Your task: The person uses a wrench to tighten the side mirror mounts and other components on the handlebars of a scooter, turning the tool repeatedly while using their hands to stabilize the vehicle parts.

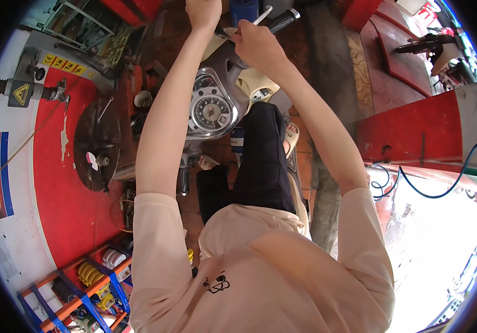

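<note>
A scooter stands before me, its chrome-rimmed speedometer (212, 112) between my forearms. At the top edge is my left hand (202, 13), its fingers cut off or hidden, so what it holds cannot be seen. My right hand (256, 45) is closed near the far end of the handlebar, with a thin dark piece (224, 34) showing at its fingers towards the left hand; its kind is unclear. Just beyond the right hand are a silver brake lever (263, 15) and a black handlebar grip (284, 21). The other grip (183, 182) shows beside my left forearm.
On the left, a dark round plate (97, 141) carries a wrench (104, 110) beside a red wall panel (49, 166). A blue-and-orange rack (77, 294) holds coloured items at lower left. A red barrier (410, 130) and a blue hose (433, 195) are on the right.
</note>
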{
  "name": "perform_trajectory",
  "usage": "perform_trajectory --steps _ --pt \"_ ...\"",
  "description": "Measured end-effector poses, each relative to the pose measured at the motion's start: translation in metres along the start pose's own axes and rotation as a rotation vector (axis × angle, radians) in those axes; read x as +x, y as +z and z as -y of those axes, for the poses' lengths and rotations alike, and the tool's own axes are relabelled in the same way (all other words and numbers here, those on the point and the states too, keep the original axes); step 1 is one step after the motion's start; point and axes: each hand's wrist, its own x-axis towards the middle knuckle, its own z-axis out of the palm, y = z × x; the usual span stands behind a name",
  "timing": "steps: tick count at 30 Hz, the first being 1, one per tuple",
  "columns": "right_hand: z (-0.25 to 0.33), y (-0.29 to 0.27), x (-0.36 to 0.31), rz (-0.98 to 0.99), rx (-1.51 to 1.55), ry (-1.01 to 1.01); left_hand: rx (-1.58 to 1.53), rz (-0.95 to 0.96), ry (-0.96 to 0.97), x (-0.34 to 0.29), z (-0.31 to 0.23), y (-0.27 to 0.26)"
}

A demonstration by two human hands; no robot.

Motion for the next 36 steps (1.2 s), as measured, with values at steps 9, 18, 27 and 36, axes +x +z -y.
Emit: perform_trajectory --steps 9,18,27,36 --pt "-0.009 -0.012 0.016 0.073 0.028 -0.133 -0.109 0.034 -0.09 -0.003 0.0 -0.008" --pt "-0.053 -0.028 0.065 0.152 -0.099 -0.447 0.072 0.026 0.386 -0.012 0.002 -0.001" --pt "-0.053 -0.046 0.077 0.262 -0.293 -0.354 -0.057 0.179 0.349 -0.014 -0.006 -0.012" --pt "-0.061 -0.037 0.086 0.258 -0.31 -0.379 -0.011 0.133 0.387 -0.012 0.001 -0.008"
